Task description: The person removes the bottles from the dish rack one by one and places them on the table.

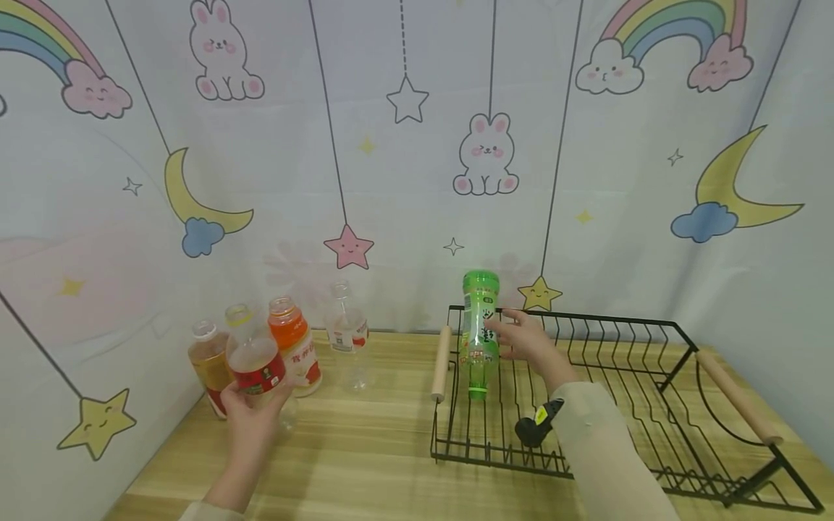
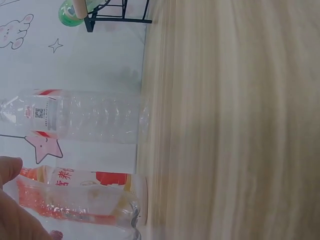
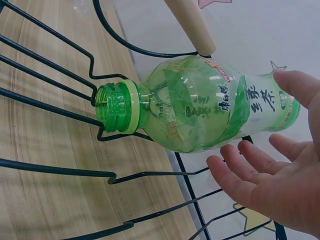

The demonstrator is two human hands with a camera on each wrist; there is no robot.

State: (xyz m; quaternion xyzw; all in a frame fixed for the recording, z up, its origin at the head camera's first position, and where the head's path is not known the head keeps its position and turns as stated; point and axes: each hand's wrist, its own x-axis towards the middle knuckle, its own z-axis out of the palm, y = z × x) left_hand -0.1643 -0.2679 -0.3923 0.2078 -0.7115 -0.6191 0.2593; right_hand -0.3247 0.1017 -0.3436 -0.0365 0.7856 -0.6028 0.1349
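Observation:
My left hand (image 1: 250, 412) grips a clear plastic bottle (image 1: 250, 356) with a red label and a yellow neck ring. In the left wrist view this bottle (image 2: 100, 204) overlaps the orange-and-white bottle (image 2: 112, 178) behind it. On the black wire dish rack (image 1: 560, 463), a green plastic bottle (image 1: 480, 333) stands upside down, its open mouth down among the wires at the left end. Beside it is my right hand (image 1: 524, 340), fingers spread and only slightly bent. In the right wrist view, the thumb lies along the far side of the green bottle (image 3: 200, 105), near its base.
An amber bottle (image 1: 211, 362) with a white neck stands left of the held bottle. To its right are the orange bottle (image 1: 298, 347) and another clear bottle (image 1: 348, 340). The rack has wooden handles (image 1: 441, 365) at both ends. A patterned curtain (image 1: 417, 181) hangs behind the wooden table (image 1: 365, 463).

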